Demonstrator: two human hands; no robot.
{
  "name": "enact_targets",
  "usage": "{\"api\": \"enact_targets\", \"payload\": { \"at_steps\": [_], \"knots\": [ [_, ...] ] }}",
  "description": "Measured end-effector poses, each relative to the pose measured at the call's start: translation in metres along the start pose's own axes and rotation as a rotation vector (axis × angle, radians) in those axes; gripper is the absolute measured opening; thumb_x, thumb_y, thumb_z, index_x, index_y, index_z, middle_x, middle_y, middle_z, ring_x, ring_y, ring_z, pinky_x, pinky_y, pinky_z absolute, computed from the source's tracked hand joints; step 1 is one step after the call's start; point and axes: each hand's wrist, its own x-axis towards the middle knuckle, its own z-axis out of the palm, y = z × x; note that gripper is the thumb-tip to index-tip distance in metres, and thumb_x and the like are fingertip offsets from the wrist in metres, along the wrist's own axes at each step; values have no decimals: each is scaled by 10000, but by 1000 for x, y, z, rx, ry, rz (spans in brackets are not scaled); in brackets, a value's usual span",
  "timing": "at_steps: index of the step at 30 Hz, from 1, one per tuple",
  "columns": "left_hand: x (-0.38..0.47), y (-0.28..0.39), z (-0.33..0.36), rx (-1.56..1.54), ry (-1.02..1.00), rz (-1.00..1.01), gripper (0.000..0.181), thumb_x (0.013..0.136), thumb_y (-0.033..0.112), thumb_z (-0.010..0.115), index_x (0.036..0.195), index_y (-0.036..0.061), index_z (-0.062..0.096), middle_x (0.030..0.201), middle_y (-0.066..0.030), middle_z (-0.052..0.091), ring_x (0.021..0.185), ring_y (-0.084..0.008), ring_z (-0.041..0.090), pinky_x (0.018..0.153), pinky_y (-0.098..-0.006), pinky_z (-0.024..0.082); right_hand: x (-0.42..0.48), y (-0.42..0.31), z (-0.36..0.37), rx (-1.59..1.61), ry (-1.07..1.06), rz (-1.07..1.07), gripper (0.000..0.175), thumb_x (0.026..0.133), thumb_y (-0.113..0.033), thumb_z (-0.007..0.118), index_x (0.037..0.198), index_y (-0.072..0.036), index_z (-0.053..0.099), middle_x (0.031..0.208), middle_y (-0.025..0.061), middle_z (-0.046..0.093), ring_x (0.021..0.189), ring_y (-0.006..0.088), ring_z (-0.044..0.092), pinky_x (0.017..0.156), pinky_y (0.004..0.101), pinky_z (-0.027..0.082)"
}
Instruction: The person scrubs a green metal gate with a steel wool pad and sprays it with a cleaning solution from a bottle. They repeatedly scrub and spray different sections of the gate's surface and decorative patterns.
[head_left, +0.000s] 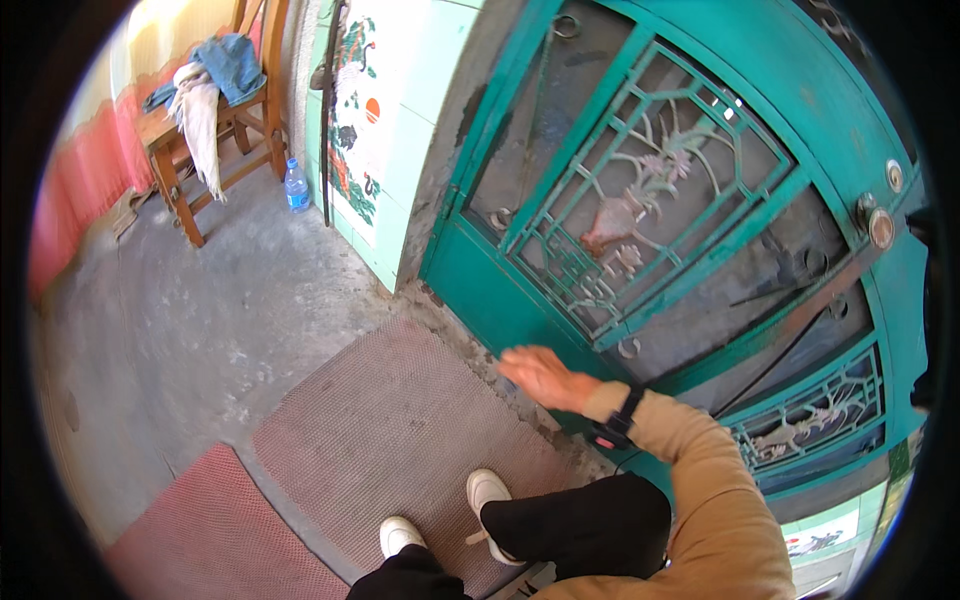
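Observation:
My right hand (546, 377) is raised in front of the lower part of a green metal door (495, 300), above the edge of a worn floor mat (375, 420). Its fingers point left and it holds nothing that I can see; whether they are spread is not clear. A tan sleeve and a black wrist strap cover that arm. The door has glass panes and an ornamental grille (645, 187) with a flower vase, and a round knob (880, 227) at the right. Out of view is my left hand.
A wooden chair (172, 176) holds a blue denim garment (229, 67) and a pale scarf (199, 120). A plastic water bottle (296, 187) stands near the tiled wall (409, 135). A red mat (217, 525) lies at lower left. My white shoes (489, 495) are on the worn mat.

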Motion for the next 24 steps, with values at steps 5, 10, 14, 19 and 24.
{"api": "enact_targets", "payload": {
  "at_steps": [5, 10, 14, 19, 24],
  "knots": [
    [-2, 17, 15, 83, 30, -25, 474, 796, 45, 640, 1264, -5, 590, 784, -83, 626, 653, -216, 648, 584, -297, 512, -142, -55, -5, 341, -9, 390, 224, 803, -14, 573, 1009, -53, 652, 942, 134, 619, 904, 341, 621, 767, 426, 501],
    [7, 43, 37, 48, 105, -321, 293, 955, 41, 524, 1226, 64, 634, 719, -80, 578, 606, -177, 557, 595, -307, 475, -262, -106, 5, 835, 305, 1086, 249, 882, -25, 532, 1081, -41, 681, 957, 85, 648, 817, 201, 633, 680, 338, 499],
    [16, 46, 58, 168, 150, -489, 258, 1022, 178, 532, 1219, 63, 653, 630, -3, 471, 597, -93, 430, 543, -261, 364, -357, -145, 30, 807, 506, 1131, 280, 899, -58, 525, 1143, 7, 648, 895, 54, 651, 772, 126, 581, 669, 302, 480],
    [29, 10, 65, 201, 142, -350, 353, 1042, 258, 493, 1249, -14, 580, 574, -3, 525, 483, -64, 443, 484, -219, 350, -469, -216, 71, 1295, 583, 1390, 307, 859, -130, 532, 1096, -13, 690, 950, 69, 679, 844, 144, 609, 772, 315, 490],
    [34, -1, 60, 262, 69, -462, 379, 1050, 261, 471, 1238, -55, 564, 556, 25, 436, 502, -41, 394, 478, -211, 285, -550, -284, 103, 1753, 478, 1763, 270, 927, -235, 551, 996, -36, 721, 894, 36, 685, 753, 126, 589, 705, 316, 477]
  ]
}}
